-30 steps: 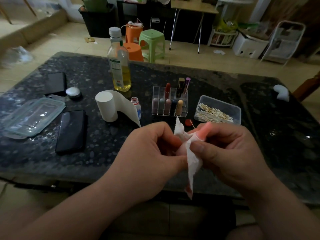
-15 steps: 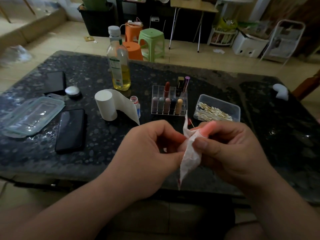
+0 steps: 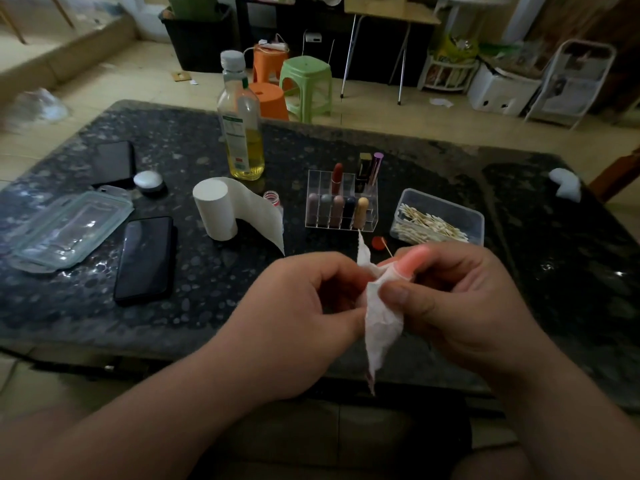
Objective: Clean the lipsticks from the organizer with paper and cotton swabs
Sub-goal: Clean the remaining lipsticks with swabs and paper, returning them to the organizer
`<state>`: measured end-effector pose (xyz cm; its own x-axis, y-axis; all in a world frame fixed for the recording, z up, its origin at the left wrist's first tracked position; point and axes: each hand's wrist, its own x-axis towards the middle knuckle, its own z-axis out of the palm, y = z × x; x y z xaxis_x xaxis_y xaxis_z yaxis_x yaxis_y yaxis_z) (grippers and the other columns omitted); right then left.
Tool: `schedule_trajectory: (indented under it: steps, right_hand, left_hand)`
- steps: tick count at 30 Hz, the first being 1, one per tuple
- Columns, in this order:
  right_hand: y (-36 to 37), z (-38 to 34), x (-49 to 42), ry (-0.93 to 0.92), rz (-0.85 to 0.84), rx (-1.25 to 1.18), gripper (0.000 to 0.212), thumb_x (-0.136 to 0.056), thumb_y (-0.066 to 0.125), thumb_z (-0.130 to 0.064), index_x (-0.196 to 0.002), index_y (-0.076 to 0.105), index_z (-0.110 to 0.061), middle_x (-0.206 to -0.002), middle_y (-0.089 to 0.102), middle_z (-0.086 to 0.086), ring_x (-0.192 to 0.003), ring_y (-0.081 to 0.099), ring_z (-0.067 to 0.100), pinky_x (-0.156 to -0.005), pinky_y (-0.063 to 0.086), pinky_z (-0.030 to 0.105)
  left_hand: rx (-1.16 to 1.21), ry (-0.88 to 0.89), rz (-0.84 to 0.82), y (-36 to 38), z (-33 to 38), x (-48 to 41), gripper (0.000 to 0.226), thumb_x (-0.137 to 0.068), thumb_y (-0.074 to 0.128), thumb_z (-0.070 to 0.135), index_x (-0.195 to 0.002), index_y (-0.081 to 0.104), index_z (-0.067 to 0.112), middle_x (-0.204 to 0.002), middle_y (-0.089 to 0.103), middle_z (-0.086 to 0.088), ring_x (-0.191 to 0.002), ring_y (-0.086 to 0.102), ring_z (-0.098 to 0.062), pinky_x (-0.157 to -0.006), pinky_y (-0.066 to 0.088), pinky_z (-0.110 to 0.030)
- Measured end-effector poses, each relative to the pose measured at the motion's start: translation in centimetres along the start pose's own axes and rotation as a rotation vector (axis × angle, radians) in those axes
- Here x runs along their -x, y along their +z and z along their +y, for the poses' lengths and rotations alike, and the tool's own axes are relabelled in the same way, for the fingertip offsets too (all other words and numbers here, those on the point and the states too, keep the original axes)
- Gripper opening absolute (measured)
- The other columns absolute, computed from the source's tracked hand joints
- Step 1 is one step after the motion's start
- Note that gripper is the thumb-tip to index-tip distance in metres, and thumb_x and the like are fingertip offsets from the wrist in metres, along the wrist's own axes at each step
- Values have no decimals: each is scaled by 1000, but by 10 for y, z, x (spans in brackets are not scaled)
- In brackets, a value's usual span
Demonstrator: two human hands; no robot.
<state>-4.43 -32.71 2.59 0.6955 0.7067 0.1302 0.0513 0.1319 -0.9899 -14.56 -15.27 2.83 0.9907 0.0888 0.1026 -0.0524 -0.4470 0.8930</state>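
The paper point(image 3: 381, 327), a crumpled white sheet with a reddish smear at its hanging tip, is held above the near edge of the table point(image 3: 554, 271). The left hand point(image 3: 298, 323) pinches it from one side with curled fingers. The right hand point(image 3: 460, 299) grips the other side, thumb pressed on the sheet. What the paper wraps, if anything, is hidden. Just behind the hands stands the clear organizer point(image 3: 318, 181) with lipsticks point(image 3: 337, 178) upright in its slots. A red cap point(image 3: 377, 242) with a used swab lies before it. To its right is a box point(image 3: 474, 223) of cotton swabs, to its left a small vial point(image 3: 272, 199) and a paper roll point(image 3: 216, 209) with a loose tail. An oil bottle point(image 3: 242, 133) stands behind the roll. Further left lie a phone point(image 3: 145, 258) and a clear lid point(image 3: 69, 230).
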Motion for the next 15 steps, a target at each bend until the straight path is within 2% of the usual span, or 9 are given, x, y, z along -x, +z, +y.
schedule_trajectory:
  steps: [3, 5, 8, 12, 15]
  right_hand:
    - [0, -1, -1, 18, 13, -12, 25, -70, 87, -33, -90, 79, -19, -96, 75, 16, -90, 74, 35, -72, 62, 47]
    - [0, -3, -1, 20, 13, -19, 24, -72, 86, -30, -90, 78, -18, -95, 76, 14, -90, 75, 32, -71, 61, 40]
    - [-1, -3, -1, 12, 26, -20, 21, -73, 85, -30, -89, 77, -19, -94, 75, 15, -90, 75, 32, -71, 61, 40]
    - [-2, -2, 0, 19, 19, -27, 17, -75, 84, -28, -88, 77, -20, -94, 74, 18, -89, 74, 36, -72, 60, 44]
    - [-4, -4, 2, 43, 39, -14, 23, -73, 84, -31, -90, 77, -17, -93, 74, 17, -88, 74, 34, -70, 61, 44]
  left_hand:
    - [-53, 52, 188, 11, 0, 4, 21, -75, 77, 48, -89, 69, 34, -85, 68, 18, -75, 66, -7, -60, 54, -16]
    - [-49, 97, 217, 14, 1, 4, 26, -76, 73, 55, -89, 68, 33, -86, 67, 17, -76, 65, -9, -60, 54, -18]
    - [3, 110, 164, 15, -2, 2, 26, -76, 75, 48, -95, 67, 33, -92, 68, 15, -83, 68, -10, -68, 58, -23]
    - [-9, 25, 142, 15, -2, 1, 21, -74, 77, 42, -89, 67, 33, -91, 70, 16, -80, 69, -7, -71, 59, -25]
    - [99, -59, -25, 7, -3, -4, 11, -84, 77, 31, -94, 72, 29, -90, 75, 11, -83, 72, -9, -75, 62, -30]
